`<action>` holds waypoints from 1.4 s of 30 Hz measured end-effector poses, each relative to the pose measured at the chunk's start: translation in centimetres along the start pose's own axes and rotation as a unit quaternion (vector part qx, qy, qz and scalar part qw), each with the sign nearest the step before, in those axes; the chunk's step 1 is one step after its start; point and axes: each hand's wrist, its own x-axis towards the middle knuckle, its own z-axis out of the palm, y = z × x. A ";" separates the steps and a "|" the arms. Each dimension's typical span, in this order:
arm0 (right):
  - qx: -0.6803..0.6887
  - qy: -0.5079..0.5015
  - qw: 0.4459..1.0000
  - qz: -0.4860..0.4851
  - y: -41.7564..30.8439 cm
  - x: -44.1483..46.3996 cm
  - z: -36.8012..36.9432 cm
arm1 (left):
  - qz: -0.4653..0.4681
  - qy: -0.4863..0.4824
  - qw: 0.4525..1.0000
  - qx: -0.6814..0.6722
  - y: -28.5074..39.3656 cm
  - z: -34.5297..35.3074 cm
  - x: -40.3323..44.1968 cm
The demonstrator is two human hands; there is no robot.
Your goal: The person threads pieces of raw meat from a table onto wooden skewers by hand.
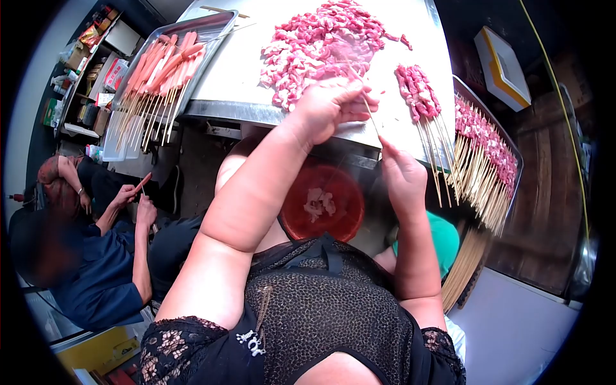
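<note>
My left hand (330,108) is over the near edge of the white table (240,61), its fingers closed around the upper part of a thin wooden skewer (371,115). Lower down and to the right, my right hand (401,168) pinches the same skewer near its lower end. Just beyond my left hand lies a large pile of raw meat pieces (321,42). Several finished meat skewers (420,93) lie on the table to the right of my hands, sticks pointing toward me. Whether meat is on the held skewer is hard to tell.
Right, a tray holds many meat skewers (491,144); bare sticks (465,266) lie below it. Left, a tray (221,29) holds sausage skewers (168,64). A co-worker (96,256) at the left holds a sausage and a stick. Beneath the table edge is a red basin (346,215).
</note>
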 end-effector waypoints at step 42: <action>-0.048 -0.008 0.999 -0.010 -0.6 0.1 0.2 | 0.139 0.064 0.986 -0.072 3.5 -2.9 1.1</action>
